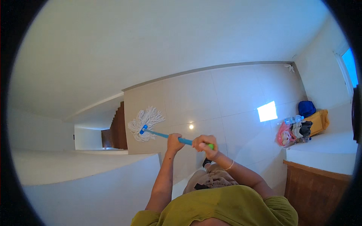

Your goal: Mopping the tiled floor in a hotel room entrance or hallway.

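Both of my hands grip the blue handle (185, 141) of a string mop. My left hand (174, 143) is wrapped around it partway along the shaft. Closer to the bright green end cap (211, 146), my right hand (206, 145) closes around the upper part. The handle slants down to the left, to a blue plastic clamp (143, 129). From that clamp the white mop strings (151, 118) fan out over the glossy floor tiles (195, 99), near the edge of a descending staircase.
Brown stairs (121, 132) drop away at the left, beside a low white wall (93, 180). Against the right wall lie a pink plastic bag (283, 135), clear plastic bottles (294, 120), a dark blue bundle (306, 108) and a yellow bag (319, 121). A brown wooden door (314, 186) stands at lower right.
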`<state>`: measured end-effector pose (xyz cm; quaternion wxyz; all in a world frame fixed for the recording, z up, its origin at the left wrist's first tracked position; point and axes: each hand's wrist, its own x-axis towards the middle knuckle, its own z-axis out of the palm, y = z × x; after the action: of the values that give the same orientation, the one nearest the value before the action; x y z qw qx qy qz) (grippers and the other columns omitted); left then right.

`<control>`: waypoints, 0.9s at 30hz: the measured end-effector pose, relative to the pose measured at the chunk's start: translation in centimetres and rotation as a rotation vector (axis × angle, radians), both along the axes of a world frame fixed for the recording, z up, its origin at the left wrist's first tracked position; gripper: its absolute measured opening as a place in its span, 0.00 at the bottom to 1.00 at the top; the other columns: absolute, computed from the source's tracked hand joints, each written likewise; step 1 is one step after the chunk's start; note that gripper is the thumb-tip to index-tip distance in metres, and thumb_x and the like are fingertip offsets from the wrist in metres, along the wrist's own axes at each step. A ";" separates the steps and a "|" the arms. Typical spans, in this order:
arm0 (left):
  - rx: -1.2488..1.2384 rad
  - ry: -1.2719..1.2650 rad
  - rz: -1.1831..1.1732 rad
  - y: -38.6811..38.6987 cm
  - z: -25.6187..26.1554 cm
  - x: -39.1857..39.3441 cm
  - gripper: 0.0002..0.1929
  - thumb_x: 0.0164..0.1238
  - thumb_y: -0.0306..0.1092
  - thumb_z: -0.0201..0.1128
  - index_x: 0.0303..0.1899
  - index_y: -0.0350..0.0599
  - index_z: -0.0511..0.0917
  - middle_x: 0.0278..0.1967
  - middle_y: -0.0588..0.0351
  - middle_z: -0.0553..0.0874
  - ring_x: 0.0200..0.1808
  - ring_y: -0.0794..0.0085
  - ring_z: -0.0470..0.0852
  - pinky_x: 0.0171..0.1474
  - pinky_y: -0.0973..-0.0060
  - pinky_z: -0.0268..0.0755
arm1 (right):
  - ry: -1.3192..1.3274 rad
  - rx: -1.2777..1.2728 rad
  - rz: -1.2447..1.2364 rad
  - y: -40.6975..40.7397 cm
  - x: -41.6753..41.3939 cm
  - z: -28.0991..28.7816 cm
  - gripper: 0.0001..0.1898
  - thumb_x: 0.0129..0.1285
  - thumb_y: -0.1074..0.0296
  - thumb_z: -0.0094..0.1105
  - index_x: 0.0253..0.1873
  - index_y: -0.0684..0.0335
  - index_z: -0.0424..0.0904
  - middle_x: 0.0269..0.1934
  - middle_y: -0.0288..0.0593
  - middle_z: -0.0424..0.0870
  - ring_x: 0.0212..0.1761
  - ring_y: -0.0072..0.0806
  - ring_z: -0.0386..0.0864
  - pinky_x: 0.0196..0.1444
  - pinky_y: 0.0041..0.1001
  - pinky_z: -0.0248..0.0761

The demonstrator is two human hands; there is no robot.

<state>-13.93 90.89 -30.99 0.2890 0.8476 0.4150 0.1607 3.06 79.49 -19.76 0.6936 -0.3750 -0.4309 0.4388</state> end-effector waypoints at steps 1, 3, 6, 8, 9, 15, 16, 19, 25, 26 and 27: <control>0.013 -0.014 0.018 -0.3 -0.2 -1.3 0.09 0.37 0.32 0.65 0.14 0.40 0.72 0.18 0.43 0.77 0.25 0.45 0.77 0.31 0.56 0.70 | -0.049 -0.040 0.064 -0.1 -0.7 -0.1 0.18 0.65 0.59 0.51 0.23 0.65 0.68 0.16 0.39 0.71 0.21 0.28 0.71 0.34 0.32 0.71; -0.028 0.014 0.068 -1.1 -0.2 -3.5 0.09 0.37 0.31 0.65 0.14 0.40 0.72 0.18 0.43 0.77 0.24 0.46 0.77 0.30 0.56 0.69 | -0.056 -0.076 0.140 0.2 -1.8 0.2 0.19 0.65 0.60 0.51 0.22 0.65 0.68 0.16 0.40 0.71 0.21 0.28 0.71 0.34 0.31 0.71; -0.056 0.012 0.142 -2.3 0.3 -3.6 0.10 0.38 0.32 0.66 0.14 0.40 0.72 0.17 0.43 0.76 0.23 0.46 0.76 0.29 0.56 0.68 | -0.035 -0.086 0.193 0.4 -1.3 2.0 0.17 0.65 0.61 0.52 0.24 0.66 0.70 0.16 0.38 0.71 0.20 0.24 0.69 0.28 0.26 0.65; -0.050 -0.056 0.159 -3.9 1.8 -1.7 0.12 0.41 0.34 0.67 0.14 0.39 0.72 0.17 0.42 0.75 0.23 0.45 0.75 0.27 0.57 0.67 | 0.040 -0.052 0.161 -0.1 0.1 3.6 0.18 0.65 0.58 0.53 0.25 0.66 0.73 0.17 0.36 0.72 0.19 0.19 0.68 0.22 0.22 0.60; -0.050 -0.094 0.161 -4.9 3.0 -0.3 0.13 0.42 0.35 0.68 0.15 0.39 0.72 0.17 0.42 0.75 0.22 0.45 0.75 0.27 0.57 0.66 | 0.011 -0.009 0.136 -0.6 1.2 5.2 0.19 0.65 0.57 0.53 0.25 0.66 0.72 0.17 0.36 0.71 0.19 0.20 0.68 0.22 0.22 0.60; -0.017 -0.322 0.110 -10.9 9.8 7.8 0.17 0.47 0.36 0.68 0.13 0.40 0.69 0.17 0.44 0.76 0.22 0.46 0.75 0.29 0.56 0.67 | -0.093 0.040 -0.058 -7.1 3.5 15.7 0.32 0.56 0.37 0.59 0.18 0.62 0.63 0.14 0.38 0.67 0.16 0.29 0.67 0.23 0.26 0.63; -0.027 -0.360 0.059 -11.7 11.1 8.7 0.17 0.48 0.36 0.67 0.12 0.41 0.70 0.17 0.44 0.76 0.23 0.46 0.75 0.29 0.56 0.67 | -0.139 0.041 -0.093 -8.3 3.4 17.2 0.33 0.56 0.33 0.58 0.18 0.61 0.63 0.13 0.37 0.67 0.15 0.29 0.67 0.21 0.26 0.63; -0.093 -0.418 -0.079 -13.2 12.1 10.3 0.17 0.48 0.37 0.67 0.12 0.41 0.69 0.17 0.45 0.75 0.23 0.47 0.75 0.29 0.57 0.67 | -0.229 0.114 -0.161 -11.5 2.4 18.7 0.32 0.56 0.34 0.58 0.19 0.60 0.63 0.13 0.37 0.67 0.14 0.28 0.66 0.20 0.25 0.62; -0.101 -0.473 -0.336 -14.1 10.1 9.4 0.18 0.45 0.38 0.67 0.12 0.40 0.67 0.16 0.44 0.73 0.23 0.46 0.74 0.28 0.57 0.65 | -0.307 0.091 -0.394 -15.4 -3.1 16.4 0.27 0.63 0.44 0.55 0.20 0.61 0.63 0.14 0.36 0.67 0.15 0.26 0.67 0.23 0.26 0.65; -0.124 -0.413 -0.389 -14.2 9.8 8.5 0.18 0.45 0.38 0.67 0.13 0.40 0.66 0.16 0.43 0.73 0.23 0.46 0.74 0.27 0.57 0.64 | -0.310 0.073 -0.425 -16.0 -4.1 16.0 0.27 0.64 0.47 0.55 0.19 0.63 0.64 0.16 0.38 0.68 0.17 0.28 0.68 0.23 0.26 0.64; -0.147 -0.352 -0.441 -14.4 10.0 7.5 0.18 0.45 0.38 0.67 0.13 0.40 0.66 0.16 0.43 0.72 0.24 0.46 0.74 0.27 0.57 0.64 | -0.310 0.075 -0.435 -16.7 -4.9 15.7 0.27 0.64 0.47 0.55 0.19 0.63 0.64 0.16 0.38 0.68 0.17 0.28 0.68 0.23 0.26 0.64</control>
<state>-6.45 76.48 -21.03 0.4449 0.8533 0.1749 0.2081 -1.81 62.81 -4.08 0.7106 -0.4957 -0.4572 0.2007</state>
